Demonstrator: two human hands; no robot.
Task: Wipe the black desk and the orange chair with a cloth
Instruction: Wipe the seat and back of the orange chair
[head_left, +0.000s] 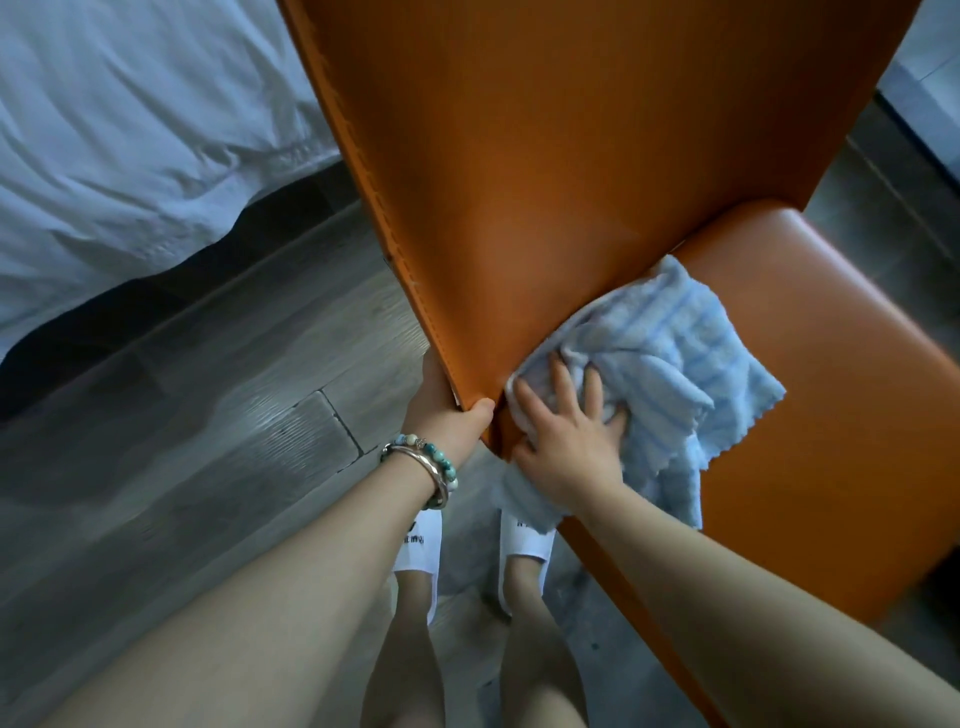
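Pressing the pale blue cloth (675, 353) against the orange chair (545, 156), your right grip (566, 441) lay wide open, fingers spread and nearly straight, with nothing pinched; only the palm's weight held the fabric in place. The cloth sat where the backrest met the seat (831, 389), bunched under your fingers, and one loose end hung over the seat's near edge above your white slippers (524, 540). Your left grip (447, 410), the wrist wearing bracelets (421, 462), was closed on the backrest's near edge, thumb on the front face and the fingers out of sight behind it, steadying the chair. The black counter did not show at all, so I could not tell whether it was wiped. From there, the likeliest trouble was the cloth sliding out from under a flat palm on that smooth covering, leaving your bare hand to rub the chair. The hanging end could also have dragged down onto the wooden floor (208, 415) and picked up dirt. A hard push with the left grip loosened might have skated the chair across the boards toward the bed (130, 130), and the bunched folds looked likely to leave the seam only partly wiped
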